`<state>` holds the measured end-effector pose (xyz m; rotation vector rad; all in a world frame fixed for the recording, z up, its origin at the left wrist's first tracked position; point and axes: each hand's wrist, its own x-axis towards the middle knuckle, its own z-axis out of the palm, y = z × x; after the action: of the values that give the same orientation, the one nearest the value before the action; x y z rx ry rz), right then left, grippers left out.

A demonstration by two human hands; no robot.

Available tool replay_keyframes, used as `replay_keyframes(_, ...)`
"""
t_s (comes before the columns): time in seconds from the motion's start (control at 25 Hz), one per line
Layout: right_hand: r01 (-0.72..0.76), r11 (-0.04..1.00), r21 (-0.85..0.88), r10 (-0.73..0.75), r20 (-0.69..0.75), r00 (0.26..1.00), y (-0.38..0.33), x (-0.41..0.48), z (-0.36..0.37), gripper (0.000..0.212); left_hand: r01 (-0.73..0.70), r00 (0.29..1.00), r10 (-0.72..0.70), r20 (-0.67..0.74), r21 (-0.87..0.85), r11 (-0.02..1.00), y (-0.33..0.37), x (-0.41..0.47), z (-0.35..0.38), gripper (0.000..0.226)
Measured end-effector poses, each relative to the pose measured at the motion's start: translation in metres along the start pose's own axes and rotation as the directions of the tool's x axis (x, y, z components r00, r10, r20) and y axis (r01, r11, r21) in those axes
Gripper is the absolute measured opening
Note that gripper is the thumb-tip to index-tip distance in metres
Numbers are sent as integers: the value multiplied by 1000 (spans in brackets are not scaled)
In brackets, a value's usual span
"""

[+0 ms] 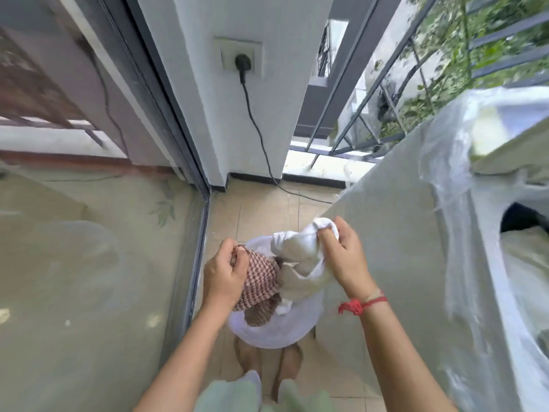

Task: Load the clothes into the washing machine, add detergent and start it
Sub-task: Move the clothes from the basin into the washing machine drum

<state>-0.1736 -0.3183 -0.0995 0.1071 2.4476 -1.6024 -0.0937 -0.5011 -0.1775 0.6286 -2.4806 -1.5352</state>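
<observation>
A white laundry basket [276,334] stands on the tiled floor between my feet and the wall. My left hand [225,273] grips a red-and-white checked cloth [259,282] over the basket. My right hand [341,257] holds a bunched white garment [300,257] lifted a little above the basket's right side. The washing machine [416,233] stands at the right, wrapped in clear plastic film. Its dark drum opening [517,218] shows at the far right with pale cloth inside.
A glass sliding door [89,233] runs along the left. A black plug [243,62] sits in a wall socket ahead, and its cable [264,150] trails down across the floor toward the machine. A metal balcony railing [386,99] stands beyond.
</observation>
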Motion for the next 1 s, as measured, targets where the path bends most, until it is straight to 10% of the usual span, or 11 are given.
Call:
replay_keyframes(0.16, 249, 945, -210, -258, -14, 966, -94, -27, -56, 11, -235, 970, 232, 73, 36, 971, 96, -5, -38, 25)
replay_keyframes(0.32, 443, 896, -30, -442, -169, 881, -165, -68, -122, 15, -361, 924, 360, -126, 17, 932, 185, 1, -70, 13)
replay_keyframes(0.6, 583, 744, 325, -336, -572, 748, -214, -125, -259, 19, -612, 762, 609, -220, 63, 789, 336, -28, -57, 14)
replay_keyframes(0.8, 729, 638, 248, -373, -729, 574, -207, -142, -360, 11, -677, 694, 664, -278, 61, 734, 409, -79, 5, 16)
replay_keyframes(1.0, 729, 583, 359, -301, -737, 605, -175, -144, -467, 17, -680, 683, 655, -324, 45, 732, 468, -119, 82, 22)
